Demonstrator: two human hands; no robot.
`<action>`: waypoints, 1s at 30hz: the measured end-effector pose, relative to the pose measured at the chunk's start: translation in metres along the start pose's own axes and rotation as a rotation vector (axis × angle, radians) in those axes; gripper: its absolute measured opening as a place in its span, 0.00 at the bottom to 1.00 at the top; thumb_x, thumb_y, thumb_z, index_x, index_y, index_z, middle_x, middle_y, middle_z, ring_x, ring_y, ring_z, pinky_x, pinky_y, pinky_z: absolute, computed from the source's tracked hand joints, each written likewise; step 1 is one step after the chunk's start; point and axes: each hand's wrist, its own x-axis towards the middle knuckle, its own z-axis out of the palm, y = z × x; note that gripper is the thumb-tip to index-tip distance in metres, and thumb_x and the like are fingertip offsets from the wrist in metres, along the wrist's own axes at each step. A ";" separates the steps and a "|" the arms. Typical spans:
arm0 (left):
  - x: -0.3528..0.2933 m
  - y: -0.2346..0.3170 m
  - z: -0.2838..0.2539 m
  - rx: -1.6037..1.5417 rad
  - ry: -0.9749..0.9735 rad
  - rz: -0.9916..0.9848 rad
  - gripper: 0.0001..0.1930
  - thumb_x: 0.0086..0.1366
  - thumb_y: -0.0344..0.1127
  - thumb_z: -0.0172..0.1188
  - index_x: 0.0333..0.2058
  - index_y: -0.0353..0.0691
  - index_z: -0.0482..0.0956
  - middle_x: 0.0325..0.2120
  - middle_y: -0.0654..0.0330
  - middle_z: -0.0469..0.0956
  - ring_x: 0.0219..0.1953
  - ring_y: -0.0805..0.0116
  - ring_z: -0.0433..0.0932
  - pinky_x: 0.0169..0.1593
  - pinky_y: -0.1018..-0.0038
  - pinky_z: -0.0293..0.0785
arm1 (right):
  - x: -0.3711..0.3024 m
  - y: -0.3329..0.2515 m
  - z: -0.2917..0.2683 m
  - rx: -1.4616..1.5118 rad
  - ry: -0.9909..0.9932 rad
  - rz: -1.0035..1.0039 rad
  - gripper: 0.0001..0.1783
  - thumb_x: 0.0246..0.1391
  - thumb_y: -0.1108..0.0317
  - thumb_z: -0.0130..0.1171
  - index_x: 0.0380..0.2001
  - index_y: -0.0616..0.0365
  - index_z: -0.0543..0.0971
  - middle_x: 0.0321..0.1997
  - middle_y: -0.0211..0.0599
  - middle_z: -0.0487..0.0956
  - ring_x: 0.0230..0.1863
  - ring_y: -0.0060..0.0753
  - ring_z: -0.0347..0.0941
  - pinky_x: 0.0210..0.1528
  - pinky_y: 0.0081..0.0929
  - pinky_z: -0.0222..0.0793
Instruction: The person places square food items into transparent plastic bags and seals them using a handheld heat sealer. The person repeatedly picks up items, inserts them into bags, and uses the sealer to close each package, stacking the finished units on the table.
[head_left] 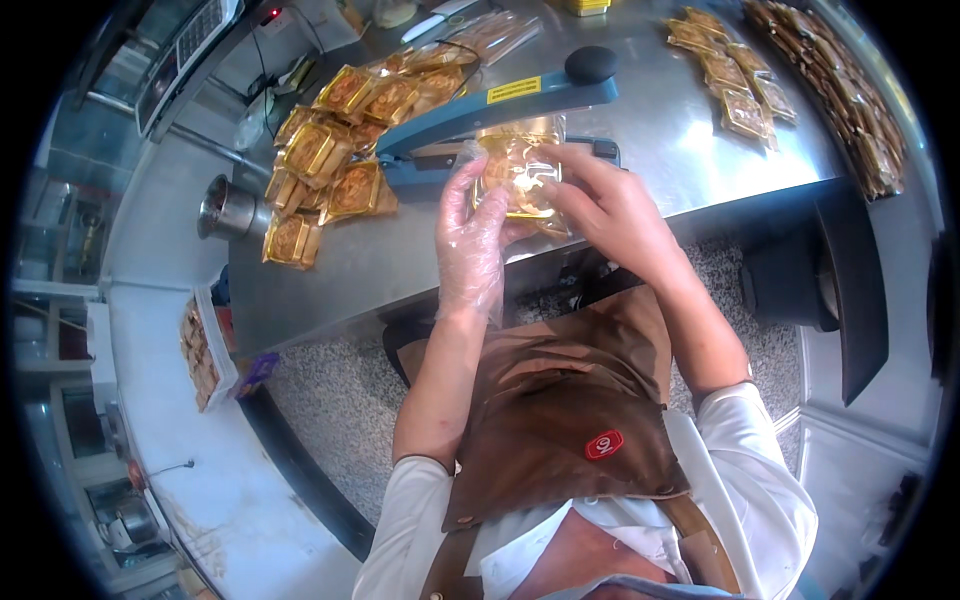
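Observation:
Both hands grip a clear plastic packet (522,180) holding a round pastry in a gold tray. My left hand (472,240), in a thin clear glove, pinches its left side. Bare fingers of my right hand (612,205) close on the right side, the thumb near the packet's middle. The packet's far end lies at the jaw of a blue hand-lever bag sealer (440,118), whose lever is raised; whether the end is inside the jaw I cannot tell. A black knob (591,65) tops the lever's right end.
Wrapped pastries (325,155) pile up left of the sealer on the steel table (650,130). More wrapped pastries (742,112) lie far right, beside a long row of brown packets (850,95). A knife (428,25) rests at the back. A metal cup (226,210) stands off the left edge.

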 end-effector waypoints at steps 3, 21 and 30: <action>-0.005 0.001 -0.001 0.030 0.051 -0.004 0.21 0.74 0.29 0.58 0.63 0.42 0.68 0.56 0.49 0.75 0.50 0.57 0.83 0.47 0.61 0.89 | -0.010 -0.011 -0.032 0.019 0.113 0.043 0.17 0.64 0.67 0.64 0.54 0.62 0.81 0.45 0.48 0.86 0.40 0.36 0.85 0.39 0.31 0.79; -0.009 0.002 0.003 0.173 0.083 0.025 0.21 0.74 0.28 0.58 0.63 0.40 0.69 0.57 0.52 0.74 0.51 0.62 0.83 0.46 0.68 0.89 | 0.038 -0.006 -0.070 -0.479 0.122 -0.382 0.15 0.60 0.73 0.67 0.51 0.56 0.86 0.50 0.40 0.82 0.46 0.39 0.82 0.47 0.30 0.77; -0.005 -0.005 -0.001 0.166 0.082 0.036 0.21 0.72 0.25 0.59 0.63 0.38 0.70 0.59 0.52 0.73 0.53 0.61 0.81 0.47 0.67 0.89 | 0.041 0.025 -0.067 -0.477 0.134 -0.470 0.12 0.60 0.71 0.67 0.47 0.58 0.86 0.42 0.40 0.82 0.36 0.44 0.81 0.38 0.33 0.77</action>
